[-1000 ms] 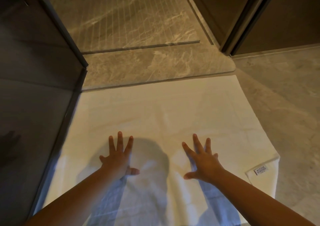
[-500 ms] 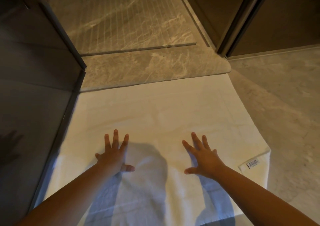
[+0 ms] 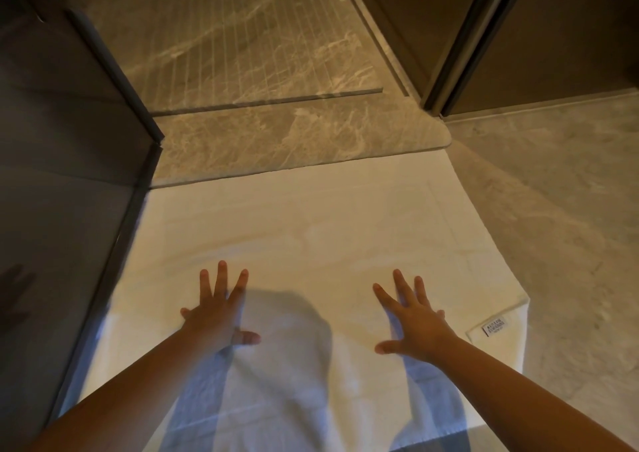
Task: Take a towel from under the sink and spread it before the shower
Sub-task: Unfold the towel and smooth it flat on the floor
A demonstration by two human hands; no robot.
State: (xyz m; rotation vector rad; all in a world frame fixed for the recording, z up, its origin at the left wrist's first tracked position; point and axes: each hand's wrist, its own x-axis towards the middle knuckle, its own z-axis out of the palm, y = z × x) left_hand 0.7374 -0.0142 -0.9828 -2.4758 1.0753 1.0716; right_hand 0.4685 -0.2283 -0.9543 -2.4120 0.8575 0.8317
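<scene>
White towel [image 3: 311,230] lies flat; left hand [image 3: 216,316] and right hand [image 3: 413,327] press it, each grip splayed, holding nothing.

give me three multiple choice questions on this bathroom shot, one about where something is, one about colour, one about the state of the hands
1. Where does the towel's label sit?
A. at the near right corner, which is folded over
B. at the far left corner
C. in the middle, between the hands

2. What colour is the towel?
A. dark grey
B. white
C. striped blue

3. How are the hands placed?
A. both gripping a bunched fold
B. one lifting a corner
C. both open, fingers spread, on the towel

Answers:
1. A: the label shows on the turned-up corner to the right of the right hand.
2. B: the towel reads white against the grey marble floor.
3. C: the left hand and the right hand lie with fingers splayed, nothing pinched between them.
</scene>
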